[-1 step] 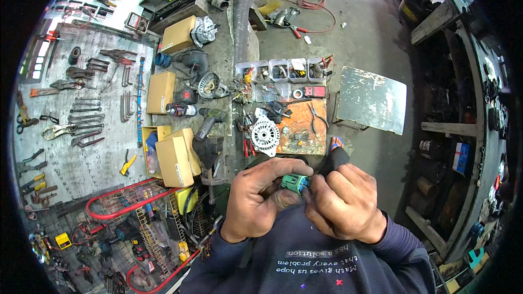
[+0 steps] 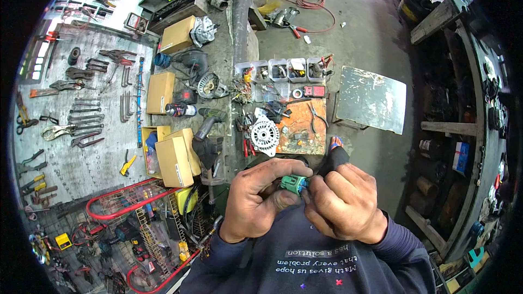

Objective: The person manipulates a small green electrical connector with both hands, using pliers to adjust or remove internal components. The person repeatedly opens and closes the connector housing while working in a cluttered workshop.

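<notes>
In front of my chest, my left hand (image 2: 260,198) pinches a small green plastic connector (image 2: 293,184) between thumb and forefinger. At the connector's right end a bit of blue (image 2: 305,184) shows, close against the fingertips of my right hand (image 2: 346,201). My right fingers are curled tight there, and whatever they grip is hidden behind them. Beyond my hands, a silver alternator housing (image 2: 265,135) lies at the edge of an orange worn board (image 2: 302,125). Pliers (image 2: 316,117) with dark handles rest on that board.
Clear plastic bins (image 2: 279,69) of small parts stand behind the board. Cardboard boxes (image 2: 177,160) and a cordless drill (image 2: 208,122) sit on the left bench. Hand tools hang on the left wall panel (image 2: 117,147). A scratched stool (image 2: 371,100) and wooden shelving (image 2: 449,129) are at right.
</notes>
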A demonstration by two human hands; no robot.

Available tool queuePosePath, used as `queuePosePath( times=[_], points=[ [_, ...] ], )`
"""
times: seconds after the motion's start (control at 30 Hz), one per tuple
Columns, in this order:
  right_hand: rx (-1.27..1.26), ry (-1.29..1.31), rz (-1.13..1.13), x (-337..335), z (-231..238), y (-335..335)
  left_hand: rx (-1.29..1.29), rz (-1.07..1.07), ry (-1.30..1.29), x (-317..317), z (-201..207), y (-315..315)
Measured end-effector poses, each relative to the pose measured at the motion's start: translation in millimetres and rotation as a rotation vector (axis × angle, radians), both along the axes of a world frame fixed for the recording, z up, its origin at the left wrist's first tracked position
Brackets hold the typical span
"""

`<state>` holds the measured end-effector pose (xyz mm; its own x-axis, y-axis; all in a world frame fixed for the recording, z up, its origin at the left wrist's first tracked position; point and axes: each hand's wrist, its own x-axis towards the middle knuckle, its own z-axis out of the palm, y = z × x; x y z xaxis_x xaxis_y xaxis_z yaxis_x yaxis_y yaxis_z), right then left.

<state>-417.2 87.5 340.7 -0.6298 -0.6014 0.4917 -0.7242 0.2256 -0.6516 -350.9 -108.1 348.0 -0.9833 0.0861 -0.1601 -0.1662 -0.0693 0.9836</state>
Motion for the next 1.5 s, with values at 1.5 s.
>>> queuePosePath(
  times=[1.5],
  points=[
    [-0.231, 0.195, -0.29, 3, -27, -12, 0.513, 0.296, -0.041, -2, -25, 43]
  ],
)
